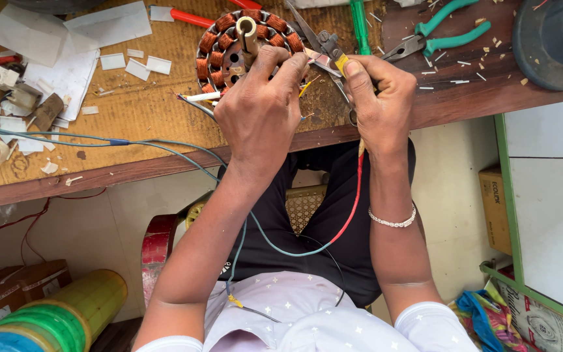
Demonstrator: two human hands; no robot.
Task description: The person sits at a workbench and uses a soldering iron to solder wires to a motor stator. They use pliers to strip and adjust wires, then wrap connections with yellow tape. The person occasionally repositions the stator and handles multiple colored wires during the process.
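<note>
Covering the motor stator, left hand hides its grip; right hand pinches scissors.

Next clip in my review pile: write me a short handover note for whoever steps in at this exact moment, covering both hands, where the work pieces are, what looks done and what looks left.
Left hand: closed over the near edge of the motor stator, steadying it on the workbench.
Right hand: gripping the scissors with a yellow sleeve piece at the thumb; the blades point at the stator.
Red wire and blue-grey wire run from the hands down over the lap.
Green pliers and a green screwdriver lie beyond the hands.
Done: copper coils look wound all round.
Left: the wire ends under the hands; their state is hidden.
</note>
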